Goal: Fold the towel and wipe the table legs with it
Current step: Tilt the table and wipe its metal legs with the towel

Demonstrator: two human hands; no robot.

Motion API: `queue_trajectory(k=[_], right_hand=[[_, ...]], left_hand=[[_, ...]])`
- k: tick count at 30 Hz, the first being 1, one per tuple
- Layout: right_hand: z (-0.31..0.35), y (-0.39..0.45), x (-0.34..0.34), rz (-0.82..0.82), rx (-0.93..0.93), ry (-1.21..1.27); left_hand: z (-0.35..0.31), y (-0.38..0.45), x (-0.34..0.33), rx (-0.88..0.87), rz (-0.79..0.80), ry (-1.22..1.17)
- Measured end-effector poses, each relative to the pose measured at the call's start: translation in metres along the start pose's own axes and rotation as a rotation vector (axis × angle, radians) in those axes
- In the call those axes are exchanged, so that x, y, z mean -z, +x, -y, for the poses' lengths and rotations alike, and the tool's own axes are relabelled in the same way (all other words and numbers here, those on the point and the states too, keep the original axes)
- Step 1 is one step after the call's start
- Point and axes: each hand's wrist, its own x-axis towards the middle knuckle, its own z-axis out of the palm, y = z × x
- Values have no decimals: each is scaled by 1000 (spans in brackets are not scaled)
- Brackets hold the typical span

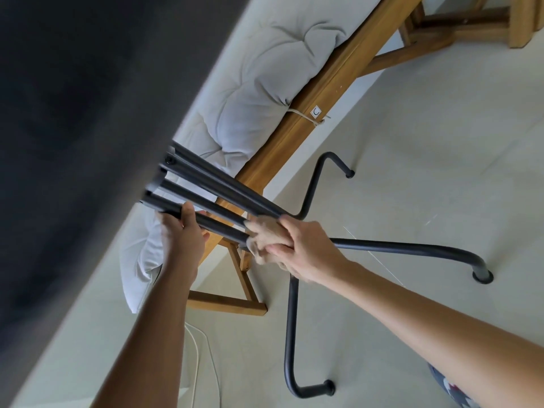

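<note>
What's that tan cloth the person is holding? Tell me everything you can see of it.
The towel is a small, fuzzy, light tan cloth, soft like terry or microfibre. It is bunched into a wad, so any fold is hidden. The right hand grips it from behind, fingers closed over it, and presses it around the dark metal table legs where the tubes run close together. It appears blurred, and most of it is covered by the hand.
</note>
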Motion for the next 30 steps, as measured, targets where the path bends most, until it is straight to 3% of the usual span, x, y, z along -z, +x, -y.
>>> queue_trajectory(k=[3, 7, 9, 12, 17, 26, 30], right_hand=[[1, 16, -27, -110, 228, -330], [-19, 16, -50, 23, 112, -644], [-26, 12, -58, 78, 32, -679], [-27, 2, -62, -18, 30, -627], [-50, -12, -64, 46, 297, -634], [-22, 39, -65, 359, 14, -774], [-20, 35, -64, 358, -11, -788]], left_hand=[[-1, 0, -1, -3, -16, 8], [-1, -1, 0, 14, 2, -8], [-1, -2, 0, 12, 3, -7], [1, 0, 0, 2, 0, -7], [2, 1, 1, -12, 0, -17], [-6, -4, 0, 30, 8, -42], [-10, -9, 0, 51, 19, -22]])
